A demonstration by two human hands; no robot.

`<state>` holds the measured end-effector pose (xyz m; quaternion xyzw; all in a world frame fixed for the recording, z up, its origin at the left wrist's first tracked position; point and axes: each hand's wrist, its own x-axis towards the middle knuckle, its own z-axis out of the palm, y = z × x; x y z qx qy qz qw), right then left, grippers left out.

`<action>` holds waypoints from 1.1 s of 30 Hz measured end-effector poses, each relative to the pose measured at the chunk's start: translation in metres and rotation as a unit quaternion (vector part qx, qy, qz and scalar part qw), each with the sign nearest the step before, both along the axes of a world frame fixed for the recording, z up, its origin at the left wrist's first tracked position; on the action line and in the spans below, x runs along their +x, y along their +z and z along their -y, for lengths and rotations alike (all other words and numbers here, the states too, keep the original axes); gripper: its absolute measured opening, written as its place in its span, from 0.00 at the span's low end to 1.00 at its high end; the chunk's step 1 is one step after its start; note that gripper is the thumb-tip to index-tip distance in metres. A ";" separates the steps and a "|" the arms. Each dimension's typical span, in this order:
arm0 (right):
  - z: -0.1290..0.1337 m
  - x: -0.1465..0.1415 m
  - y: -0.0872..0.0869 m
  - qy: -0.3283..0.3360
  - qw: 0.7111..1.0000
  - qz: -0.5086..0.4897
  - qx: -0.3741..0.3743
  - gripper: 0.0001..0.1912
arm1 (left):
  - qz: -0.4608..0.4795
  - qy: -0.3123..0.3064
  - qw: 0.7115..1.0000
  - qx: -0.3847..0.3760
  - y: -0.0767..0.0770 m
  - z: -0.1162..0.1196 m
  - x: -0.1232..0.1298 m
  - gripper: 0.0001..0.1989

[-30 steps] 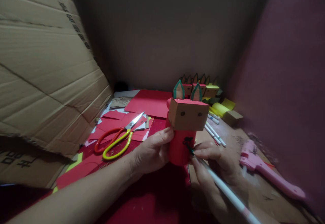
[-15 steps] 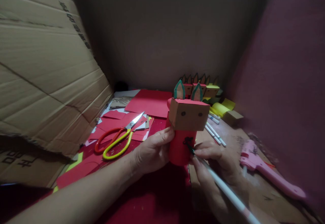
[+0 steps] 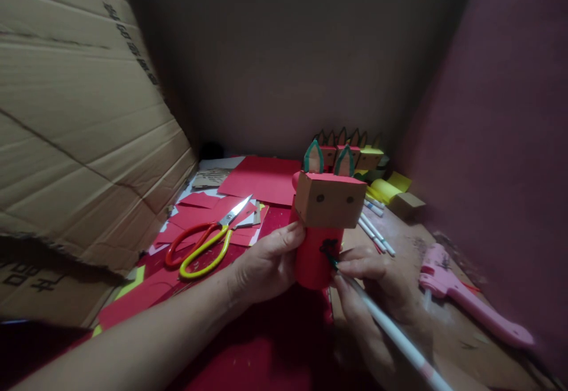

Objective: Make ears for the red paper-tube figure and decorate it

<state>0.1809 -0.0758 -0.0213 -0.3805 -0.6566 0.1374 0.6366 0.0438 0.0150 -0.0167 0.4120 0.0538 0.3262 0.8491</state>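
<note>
A red paper figure stands upright in my left hand, which is closed around its left side. The figure has a cardboard box head with two drawn dots and two pointed ears edged in green. Pinched in my right hand is a white marker pen, its dark tip against the front of the red body. A small black scribbled mark shows there, just below the head.
Scissors with red and yellow handles lie on red paper pieces at left. Several similar figures stand behind. White markers, a yellow roll and a pink glue gun lie at right. A cardboard sheet rises at left.
The marker tip and my right fingers have shifted very slightly on the figure's body. My left hand and the figure hold still.
</note>
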 end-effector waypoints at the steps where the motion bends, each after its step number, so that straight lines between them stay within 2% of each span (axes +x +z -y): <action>1: 0.000 0.000 0.000 0.000 1.000 -0.002 0.001 0.13 | -0.001 -0.001 1.000 -0.001 0.000 0.000 0.000 0.19; 21: 0.000 0.000 -0.001 -0.002 1.000 -0.012 -0.010 0.13 | 0.000 -0.001 0.999 -0.039 0.000 0.000 0.000 0.20; 33: 0.000 -0.001 -0.002 -0.007 1.000 -0.010 -0.005 0.13 | 0.006 -0.001 1.000 -0.018 0.004 0.001 0.001 0.18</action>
